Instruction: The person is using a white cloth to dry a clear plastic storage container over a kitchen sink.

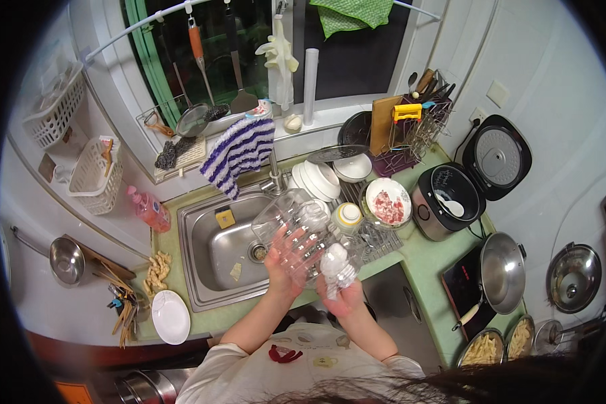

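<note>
My left hand is closed on a clear plastic container, its fingers showing through the transparent wall. White rounded items, perhaps eggs, show at the container's right part, where my right hand grips clear plastic below a white item. Whether this is one piece of plastic or several, I cannot tell. Both hands are over the right edge of the stainless steel sink. A yellow sponge and a pale scrap lie inside the sink. Just beyond the plastic stands a yellow-rimmed bowl.
White bowls lean on the drying rack, beside a plate of cut meat. An open rice cooker and a wok stand right. Ginger and an oval white dish lie left.
</note>
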`<state>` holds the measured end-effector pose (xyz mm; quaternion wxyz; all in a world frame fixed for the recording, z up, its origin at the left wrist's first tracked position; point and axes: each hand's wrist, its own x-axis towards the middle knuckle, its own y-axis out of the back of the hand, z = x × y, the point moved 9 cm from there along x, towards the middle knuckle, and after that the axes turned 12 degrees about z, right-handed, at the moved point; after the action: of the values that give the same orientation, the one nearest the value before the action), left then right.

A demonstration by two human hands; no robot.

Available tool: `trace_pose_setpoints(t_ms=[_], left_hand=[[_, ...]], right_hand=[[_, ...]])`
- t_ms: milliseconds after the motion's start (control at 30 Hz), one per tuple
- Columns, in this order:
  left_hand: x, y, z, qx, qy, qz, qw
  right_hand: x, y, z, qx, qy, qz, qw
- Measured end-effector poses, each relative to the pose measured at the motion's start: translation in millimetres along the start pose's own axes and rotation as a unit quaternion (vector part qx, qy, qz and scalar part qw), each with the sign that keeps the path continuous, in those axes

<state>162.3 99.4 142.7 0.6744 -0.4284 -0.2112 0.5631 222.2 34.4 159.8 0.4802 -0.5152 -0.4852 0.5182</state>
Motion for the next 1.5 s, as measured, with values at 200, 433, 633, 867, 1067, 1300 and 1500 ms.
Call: trace_pose_setpoints(t_ms=[200, 433, 633, 867, 1067, 1300, 1500], left_hand=[[-6.1, -14.2, -3.4, -0.018, 0.072, -0.036, 0.997], [2.5, -6.6, 6.5, 0.026, 0.018, -0.026, 0.999], [5.3, 4.6, 12.9, 0.041, -0.012, 0.092, 0.995], [-5.0, -14.2, 17.1, 0.115, -0.039, 0.082, 0.989], [-3.5, -18.0, 31.8, 0.135, -0.178, 0.038, 0.974], [2.7, -21.8, 34.2, 0.180, -0.068, -0.012, 0.981], [-0.8, -33.6, 40.7, 0.134, -0.045, -0.062, 0.988]], right_hand=[[-17.2, 9.4, -6.1, -0.145, 0.100, -0.008, 0.984], [-33.0, -48.8, -2.1, -0.722, 0.383, -0.191, 0.543], [-26.9, -55.0, 9.7, -0.854, 0.375, -0.222, 0.284], [-18.3, -54.4, 1.9, -0.904, 0.392, -0.170, 0.008], [-6.5, -61.4, -8.0, -0.891, 0.420, -0.153, 0.082], [4.0, -14.7, -45.0, -0.701, 0.235, -0.081, 0.668], [-9.9, -19.0, -14.3, -0.657, 0.147, -0.142, 0.726]])
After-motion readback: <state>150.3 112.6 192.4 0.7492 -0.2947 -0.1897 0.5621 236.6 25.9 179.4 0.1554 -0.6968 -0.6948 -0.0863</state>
